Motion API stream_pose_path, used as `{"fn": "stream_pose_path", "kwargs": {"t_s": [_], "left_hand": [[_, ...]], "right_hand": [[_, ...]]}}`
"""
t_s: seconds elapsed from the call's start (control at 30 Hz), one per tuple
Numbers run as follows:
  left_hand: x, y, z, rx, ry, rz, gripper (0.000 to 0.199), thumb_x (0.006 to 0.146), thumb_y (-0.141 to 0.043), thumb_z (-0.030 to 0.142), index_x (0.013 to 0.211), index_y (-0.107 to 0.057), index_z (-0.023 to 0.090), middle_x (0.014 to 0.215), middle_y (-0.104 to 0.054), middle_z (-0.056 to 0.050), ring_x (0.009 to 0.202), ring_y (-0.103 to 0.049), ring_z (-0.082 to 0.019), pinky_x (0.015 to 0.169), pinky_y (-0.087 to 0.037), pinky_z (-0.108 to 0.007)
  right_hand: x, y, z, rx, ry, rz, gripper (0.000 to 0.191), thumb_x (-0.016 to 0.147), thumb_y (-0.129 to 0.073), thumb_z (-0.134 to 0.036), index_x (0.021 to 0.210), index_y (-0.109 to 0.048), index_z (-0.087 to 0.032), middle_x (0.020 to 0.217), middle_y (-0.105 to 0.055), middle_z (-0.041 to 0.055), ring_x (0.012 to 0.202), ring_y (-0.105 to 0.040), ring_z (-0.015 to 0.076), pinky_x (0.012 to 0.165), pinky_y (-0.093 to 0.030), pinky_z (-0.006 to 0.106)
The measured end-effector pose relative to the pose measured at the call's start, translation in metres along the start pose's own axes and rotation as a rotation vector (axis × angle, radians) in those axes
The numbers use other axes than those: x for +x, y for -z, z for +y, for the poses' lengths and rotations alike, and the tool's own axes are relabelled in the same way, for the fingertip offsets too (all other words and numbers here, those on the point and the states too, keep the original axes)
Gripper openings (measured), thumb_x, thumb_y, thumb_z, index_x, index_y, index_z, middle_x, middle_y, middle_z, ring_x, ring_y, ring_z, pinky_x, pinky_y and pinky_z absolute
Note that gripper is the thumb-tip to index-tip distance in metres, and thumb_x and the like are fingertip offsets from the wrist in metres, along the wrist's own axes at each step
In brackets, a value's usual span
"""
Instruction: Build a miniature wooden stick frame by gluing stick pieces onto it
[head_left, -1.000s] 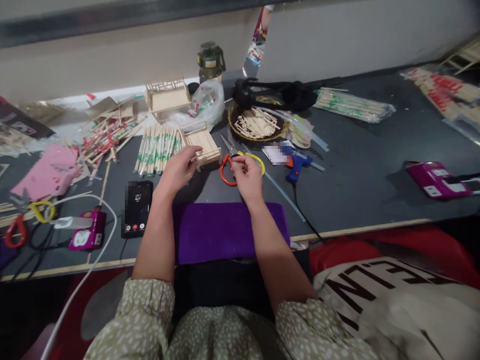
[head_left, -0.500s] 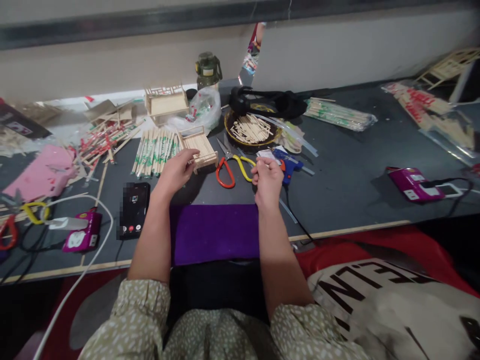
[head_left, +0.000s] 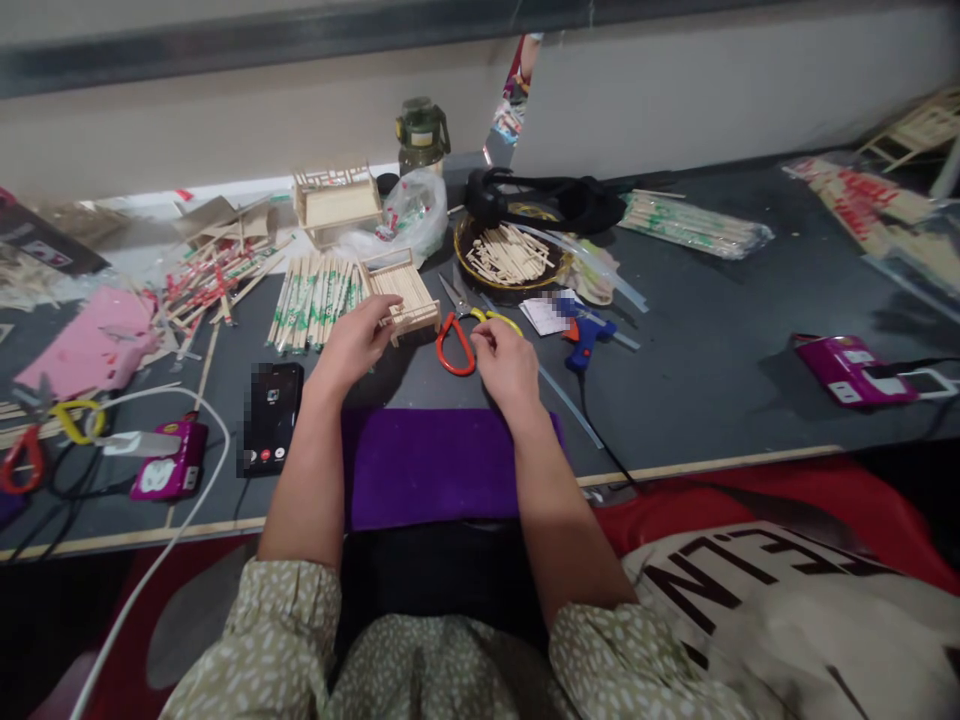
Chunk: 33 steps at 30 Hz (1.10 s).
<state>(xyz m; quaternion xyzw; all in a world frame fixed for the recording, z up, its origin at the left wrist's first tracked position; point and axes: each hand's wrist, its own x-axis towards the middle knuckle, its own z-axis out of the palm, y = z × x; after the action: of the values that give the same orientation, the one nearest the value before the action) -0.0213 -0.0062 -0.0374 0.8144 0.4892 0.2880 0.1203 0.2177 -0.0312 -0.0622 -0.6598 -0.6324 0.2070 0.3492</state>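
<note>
At the upper centre of the frame, a dark basket (head_left: 480, 285) with a yellow edge, holding a loose heap of short pale sticks (head_left: 514, 256). Left of it, a crumpled clear bag (head_left: 427, 212) with red and green bits inside; behind the bag, a green bottle (head_left: 422, 130). At the upper right, a clear packet (head_left: 697, 225) of sticks with green print.

Compared with half a second ago, right hand (head_left: 511, 362) shifted left, back from beyond the yellow handle to just beside the red one of the scissors (head_left: 455, 345). Left hand (head_left: 354, 342) unchanged in place.

Just above centre, left of the scissors and below the bag, the stick frame (head_left: 409, 292): small, pale, bed-like, with a surface of parallel slats and a low railing at each end. Behind it, at the upper left, a second frame (head_left: 341, 205) with a smooth flat panel.

Left fingers bent over the near left side of the stick frame; cannot tell whether gripping or merely resting. Right thumb and fingers pinched together; cannot tell whether around anything tiny.
</note>
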Motion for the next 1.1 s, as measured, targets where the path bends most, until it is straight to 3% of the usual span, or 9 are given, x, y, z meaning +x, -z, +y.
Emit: {"fn": "stream_pose_path", "kwargs": {"t_s": [0.17,0.4,0.5,0.63,0.73,0.83,0.97,1.1], "left_hand": [[0.0,-0.001,-0.001,0.003,0.006,-0.002,0.035,0.095,-0.053,0.013,0.129,-0.061,0.016,0.123,-0.07,-0.013,0.1,-0.069,-0.019,0.089,-0.055,-0.033],[0.0,-0.001,-0.002,0.011,-0.002,-0.002,0.036,0.095,-0.053,0.013,0.13,-0.061,0.017,0.123,-0.07,-0.012,0.102,-0.069,-0.02,0.09,-0.055,-0.034],[0.0,0.0,-0.002,0.014,-0.007,-0.001,0.034,0.095,-0.054,0.014,0.129,-0.062,0.017,0.124,-0.07,-0.013,0.104,-0.069,-0.02,0.09,-0.055,-0.033],[0.0,0.0,-0.003,0.007,-0.015,0.003,0.034,0.095,-0.054,0.015,0.128,-0.062,0.017,0.122,-0.07,-0.012,0.1,-0.069,-0.019,0.088,-0.055,-0.033],[0.0,0.0,-0.004,0.003,-0.013,0.006,0.034,0.095,-0.054,0.015,0.128,-0.062,0.017,0.121,-0.071,-0.012,0.098,-0.069,-0.019,0.088,-0.055,-0.033],[0.0,0.0,-0.003,-0.001,-0.009,0.005,0.035,0.094,-0.054,0.014,0.128,-0.062,0.018,0.121,-0.071,-0.011,0.099,-0.069,-0.019,0.089,-0.055,-0.034],[0.0,0.0,-0.002,-0.006,-0.003,0.007,0.035,0.094,-0.054,0.014,0.127,-0.063,0.018,0.121,-0.071,-0.012,0.097,-0.069,-0.019,0.087,-0.055,-0.033],[0.0,-0.001,-0.002,-0.009,-0.008,0.014,0.034,0.093,-0.054,0.013,0.126,-0.063,0.019,0.12,-0.071,-0.011,0.098,-0.068,-0.018,0.087,-0.055,-0.032]], "right_hand": [[-0.004,-0.007,0.004,0.124,-0.027,-0.024,0.012,0.089,-0.056,-0.024,0.088,-0.067,-0.02,0.085,-0.073,0.0086,0.08,-0.068,0.0235,0.075,-0.047,0.035],[-0.001,-0.005,0.011,0.311,-0.074,0.101,0.017,0.086,-0.055,-0.029,0.091,-0.068,-0.019,0.076,-0.07,0.0042,0.068,-0.063,0.0187,0.068,-0.047,0.03],[-0.001,0.004,0.007,0.197,-0.108,0.078,0.021,0.09,-0.054,-0.034,0.089,-0.069,-0.019,0.073,-0.069,0.0045,0.069,-0.063,0.02,0.068,-0.045,0.03],[-0.005,0.03,0.008,-0.173,-0.235,0.092,0.033,0.097,-0.05,-0.043,0.083,-0.068,-0.019,0.076,-0.069,0.0091,0.076,-0.065,0.0253,0.072,-0.043,0.034],[-0.007,0.056,0.023,-0.357,-0.361,0.215,0.02,0.096,-0.052,-0.032,0.101,-0.066,-0.018,0.093,-0.072,0.0131,0.088,-0.066,0.0281,0.078,-0.045,0.038],[-0.004,0.075,0.046,-0.415,-0.446,0.307,0.028,0.091,-0.059,-0.03,0.115,-0.061,-0.015,0.111,-0.068,0.02,0.101,-0.065,0.0327,0.085,-0.047,0.044],[0.008,0.075,0.066,-0.346,-0.507,0.267,0.047,0.083,-0.069,-0.039,0.12,-0.057,-0.012,0.104,-0.069,0.0218,0.099,-0.067,0.0381,0.087,-0.05,0.051],[0.017,0.068,0.071,-0.33,-0.529,0.302,0.048,0.075,-0.072,-0.024,0.119,-0.057,-0.01,0.104,-0.069,0.0221,0.101,-0.069,0.0374,0.09,-0.052,0.051]]}}
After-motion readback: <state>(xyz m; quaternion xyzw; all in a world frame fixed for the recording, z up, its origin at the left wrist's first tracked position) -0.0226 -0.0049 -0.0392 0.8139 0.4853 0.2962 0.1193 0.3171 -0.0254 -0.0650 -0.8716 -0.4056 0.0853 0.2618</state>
